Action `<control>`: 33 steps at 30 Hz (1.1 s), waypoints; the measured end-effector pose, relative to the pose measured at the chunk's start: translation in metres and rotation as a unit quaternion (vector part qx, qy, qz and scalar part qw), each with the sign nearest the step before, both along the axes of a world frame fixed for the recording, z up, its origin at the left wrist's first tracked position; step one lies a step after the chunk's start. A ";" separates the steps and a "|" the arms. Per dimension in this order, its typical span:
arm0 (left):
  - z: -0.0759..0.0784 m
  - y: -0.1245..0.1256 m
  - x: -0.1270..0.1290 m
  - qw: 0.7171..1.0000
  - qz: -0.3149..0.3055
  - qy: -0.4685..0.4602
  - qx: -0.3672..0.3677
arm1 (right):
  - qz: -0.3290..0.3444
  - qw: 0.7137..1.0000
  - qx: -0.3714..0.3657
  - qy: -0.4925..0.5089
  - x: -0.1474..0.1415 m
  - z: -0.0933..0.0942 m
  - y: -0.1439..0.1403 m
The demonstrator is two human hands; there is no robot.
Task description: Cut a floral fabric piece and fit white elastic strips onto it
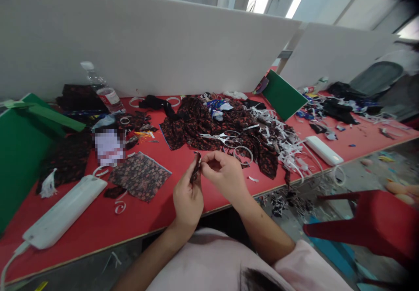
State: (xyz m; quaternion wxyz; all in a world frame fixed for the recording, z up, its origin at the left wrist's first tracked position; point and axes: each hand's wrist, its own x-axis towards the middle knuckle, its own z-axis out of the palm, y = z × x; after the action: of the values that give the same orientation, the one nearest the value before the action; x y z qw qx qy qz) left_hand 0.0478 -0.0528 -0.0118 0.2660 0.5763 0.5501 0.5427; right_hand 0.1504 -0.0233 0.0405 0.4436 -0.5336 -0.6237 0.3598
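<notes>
Near the table's front edge, my left hand (189, 193) is closed on a small piece of dark patterned fabric (195, 171), held upright between thumb and fingers. The fingertips of my right hand (224, 173) are pinched together at the upper edge of that piece; a small light bit shows there. Just beyond my hands, scissors (222, 138) lie on a heap of dark floral cloth (196, 125). A white ring of tape or ribbon (243, 155) is to the right of the scissors. Left of my hands lies a flat floral fabric piece (140, 176).
On the red table (147, 217) are a white power strip (65, 210), a plastic bottle (109, 97), a pile of white and dark scraps (288, 145) and a second white strip (324, 150). Green boards (283, 94) divide the table. A red stool (379, 225) stands at right.
</notes>
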 end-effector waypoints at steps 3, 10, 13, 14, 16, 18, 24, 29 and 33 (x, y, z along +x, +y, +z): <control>-0.002 0.000 0.000 1.000 0.008 0.023 0.020 | -0.008 1.000 0.008 -0.010 0.000 0.000 0.000; -0.005 0.000 0.003 0.998 0.016 0.043 0.036 | -0.029 0.997 0.051 -0.054 -0.001 -0.002 0.001; -0.002 0.000 0.004 0.999 0.009 0.019 0.025 | -0.037 0.995 0.072 -0.066 -0.002 -0.003 0.000; -0.001 0.000 0.004 1.000 0.004 0.008 0.015 | -0.037 0.995 0.073 -0.062 -0.002 -0.003 0.000; 0.003 0.000 0.004 1.000 -0.009 -0.025 -0.013 | -0.033 0.996 0.069 -0.049 -0.002 -0.004 0.000; 0.005 0.000 0.004 0.996 -0.021 -0.072 -0.044 | -0.029 0.997 0.059 -0.034 -0.002 -0.005 0.001; 0.001 0.008 0.004 0.968 -0.030 -0.221 -0.115 | -0.006 1.000 -0.006 0.014 0.006 -0.014 0.010; 0.001 0.031 -0.005 0.889 -0.078 -0.430 -0.141 | -0.024 0.999 -0.041 0.013 0.026 -0.037 0.022; 0.003 0.049 -0.021 0.850 -0.038 -0.497 -0.167 | -0.053 0.997 -0.047 -0.015 0.049 -0.052 0.023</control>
State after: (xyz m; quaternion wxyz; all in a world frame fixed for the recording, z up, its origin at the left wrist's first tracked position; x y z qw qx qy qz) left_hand 0.0272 -0.0043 -0.0090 0.6164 0.1965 0.4044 0.6464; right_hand 0.1992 -0.0003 -0.0116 0.4274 -0.5917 -0.5833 0.3564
